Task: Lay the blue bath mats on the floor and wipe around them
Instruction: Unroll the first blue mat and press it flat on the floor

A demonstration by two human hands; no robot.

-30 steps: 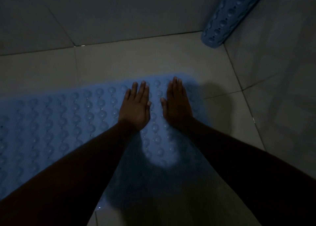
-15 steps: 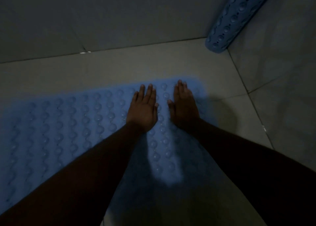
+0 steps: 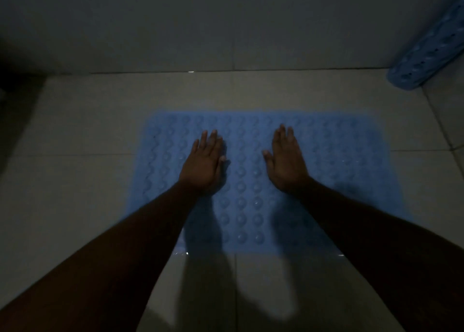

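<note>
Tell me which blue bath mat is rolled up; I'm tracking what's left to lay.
The rolled mat propped in the far right corner. The flat mat lies spread on the floor under the left hand and right hand.

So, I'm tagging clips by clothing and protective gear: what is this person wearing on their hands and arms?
Nothing that shows. The left hand and right hand are bare: no gloves, no ring visible. The left forearm and right forearm are uncovered to the frame's edge, with no sleeve, watch or bracelet. The light is dim, so a thin band could go unseen.
</note>
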